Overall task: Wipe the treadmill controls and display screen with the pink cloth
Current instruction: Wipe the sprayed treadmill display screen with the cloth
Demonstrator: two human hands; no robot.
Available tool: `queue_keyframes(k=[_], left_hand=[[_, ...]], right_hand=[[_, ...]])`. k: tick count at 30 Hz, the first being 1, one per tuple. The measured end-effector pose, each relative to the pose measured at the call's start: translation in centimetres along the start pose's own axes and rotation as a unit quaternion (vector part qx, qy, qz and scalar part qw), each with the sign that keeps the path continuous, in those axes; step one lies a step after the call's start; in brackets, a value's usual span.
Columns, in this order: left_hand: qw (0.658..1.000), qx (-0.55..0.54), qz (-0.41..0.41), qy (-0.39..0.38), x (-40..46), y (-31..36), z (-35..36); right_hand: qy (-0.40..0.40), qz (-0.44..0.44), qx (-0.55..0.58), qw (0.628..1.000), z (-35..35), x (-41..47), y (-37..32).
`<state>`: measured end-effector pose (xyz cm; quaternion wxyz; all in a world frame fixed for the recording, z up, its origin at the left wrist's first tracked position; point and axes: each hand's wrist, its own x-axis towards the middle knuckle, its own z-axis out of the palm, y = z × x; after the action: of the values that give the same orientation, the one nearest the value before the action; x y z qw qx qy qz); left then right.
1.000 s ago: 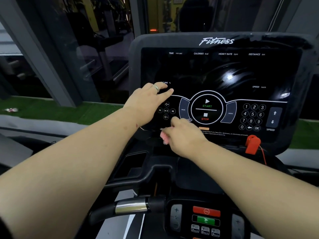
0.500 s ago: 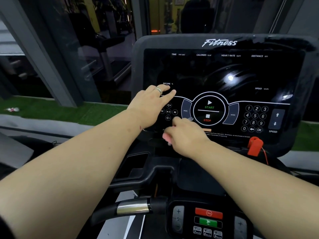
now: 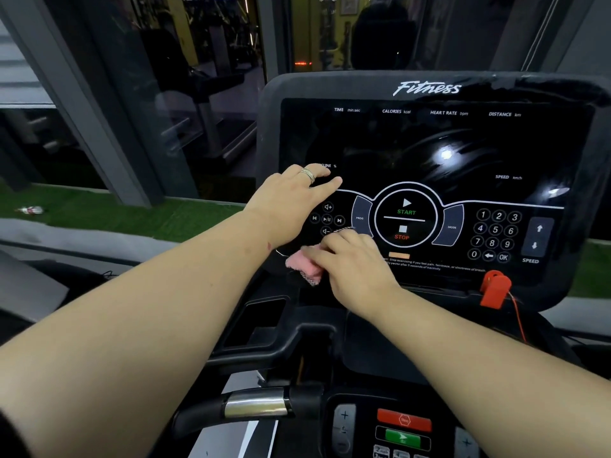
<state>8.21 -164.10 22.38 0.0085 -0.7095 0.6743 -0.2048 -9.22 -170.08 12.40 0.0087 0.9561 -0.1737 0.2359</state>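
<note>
The treadmill console fills the upper right, with a dark display screen (image 3: 429, 147) above a control panel (image 3: 406, 219) that carries START, STOP, media keys and a number pad. My right hand (image 3: 353, 262) holds the pink cloth (image 3: 304, 263) against the panel's lower left, just below the media keys; the cloth sticks out to the left of my fingers. My left hand (image 3: 291, 203) rests flat on the console's left side, fingers straight and pointing right, a ring on one finger.
A red safety clip (image 3: 494, 287) with a cord hangs at the console's lower right. Below are a chrome-banded handlebar (image 3: 254, 404) and a lower button pad (image 3: 403, 428) with red and green keys. Glass and green turf lie to the left.
My right hand has slid the pink cloth a little to the left along the panel's lower edge, so more of the cloth shows. The left hand has stayed in place.
</note>
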Motion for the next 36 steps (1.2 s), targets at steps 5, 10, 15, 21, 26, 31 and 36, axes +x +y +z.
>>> queue_keyframes(k=[5,10,15,21,26,31,36], left_hand=[[1.000,0.003,0.002,0.011,0.0,-0.1,0.5],[1.000,0.004,-0.009,0.016,-0.1,0.3,0.8],[1.000,0.000,-0.012,0.016,-0.1,0.3,1.0],[1.000,0.002,-0.009,0.007,-0.2,0.4,0.5],[1.000,0.003,-0.011,0.005,-0.2,0.5,0.4],[1.000,0.013,-0.019,0.008,-0.2,0.9,0.8],[1.000,0.021,-0.018,0.004,-0.3,0.8,0.9]], right_hand=[[-0.027,-0.004,-0.101,0.995,-0.8,-0.8,0.6],[-0.028,0.029,-0.127,0.991,-1.5,-1.3,0.9],[-0.035,0.005,-0.027,0.999,-1.9,0.2,0.7],[-0.091,-0.054,-0.049,0.993,-0.4,0.4,-0.3],[-0.131,-0.002,-0.113,0.985,-2.6,-2.0,1.3],[-0.026,0.032,-0.090,0.995,-3.3,-2.8,2.9],[-0.069,-0.108,-0.097,0.987,-1.0,-0.4,1.0]])
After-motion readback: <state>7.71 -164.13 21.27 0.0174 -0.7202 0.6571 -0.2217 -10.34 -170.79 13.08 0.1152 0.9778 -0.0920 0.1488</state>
